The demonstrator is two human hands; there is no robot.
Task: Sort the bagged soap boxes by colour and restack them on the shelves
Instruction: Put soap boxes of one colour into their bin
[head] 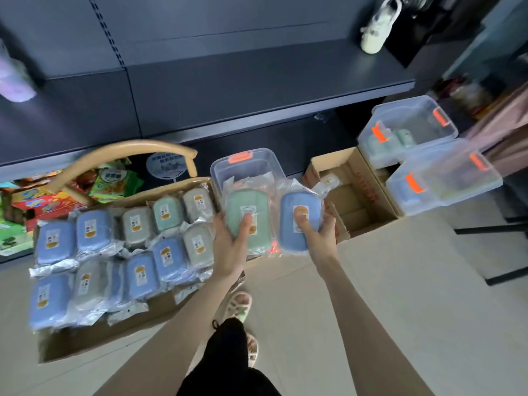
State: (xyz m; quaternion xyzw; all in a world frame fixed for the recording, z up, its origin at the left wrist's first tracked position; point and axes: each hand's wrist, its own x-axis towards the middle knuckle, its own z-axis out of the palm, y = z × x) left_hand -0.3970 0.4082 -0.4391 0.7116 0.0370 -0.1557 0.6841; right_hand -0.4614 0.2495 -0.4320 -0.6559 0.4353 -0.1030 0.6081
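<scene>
Dark grey metal shelves (257, 81) back a pale tiled floor (371, 281). At left, an open cardboard carton (85, 347) holds bagged blue, grey and green soap boxes (168, 257). Just right of it, the left hand (231, 247) clasps a bagged green plastic soap box (243, 201) and the right hand (317, 235) clasps a bagged blue plastic soap box (294, 201), both in the air before a clear plastic bin (257, 155).

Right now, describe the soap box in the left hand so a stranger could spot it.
Below the dark shelf stands a clear bin with an orange latch. In front of it the left hand holds a bagged soap box. It is mint green; the right hand holds a blue box beside it.
</scene>
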